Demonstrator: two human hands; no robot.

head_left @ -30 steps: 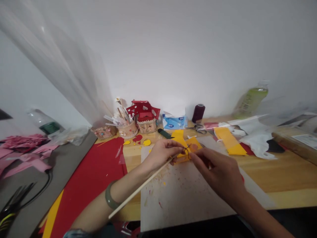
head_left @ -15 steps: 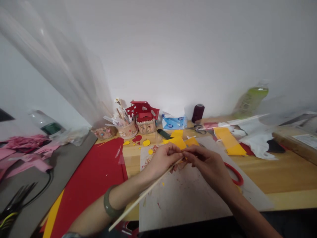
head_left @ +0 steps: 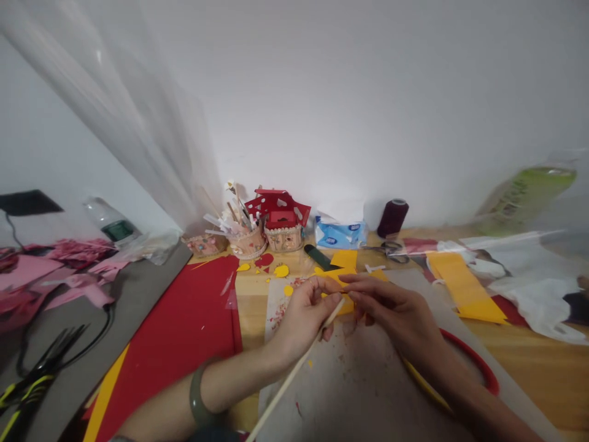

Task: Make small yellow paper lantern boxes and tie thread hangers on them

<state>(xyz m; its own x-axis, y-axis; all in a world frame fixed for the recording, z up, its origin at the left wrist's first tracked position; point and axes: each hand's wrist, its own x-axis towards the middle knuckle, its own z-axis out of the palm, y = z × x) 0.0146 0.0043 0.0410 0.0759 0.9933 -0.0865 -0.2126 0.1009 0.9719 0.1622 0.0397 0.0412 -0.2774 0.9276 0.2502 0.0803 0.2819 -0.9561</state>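
My left hand (head_left: 306, 313) is closed around the top of a long thin wooden stick (head_left: 294, 371) that slants down toward me. My right hand (head_left: 396, 313) meets it at the stick's tip, fingers pinched together there; what they pinch is too small to name. Both hands hover over a white speckled sheet (head_left: 363, 380) on the wooden table. Yellow paper pieces (head_left: 345, 261) lie just beyond the fingertips. A green bangle (head_left: 197, 396) circles my left wrist.
A red paper sheet (head_left: 184, 331) lies left. Behind stand a red paper house (head_left: 278, 215), a cup of sticks (head_left: 243, 236), a tissue pack (head_left: 340, 233), a dark thread spool (head_left: 392, 218), scissors (head_left: 391, 248). A red ring (head_left: 473, 368), yellow strip (head_left: 464, 288), green bottle (head_left: 524, 190) sit right.
The view has shifted so things sit further right. My hands came closer together at the stick's tip, and the yellow piece once under my fingers now lies beyond them.
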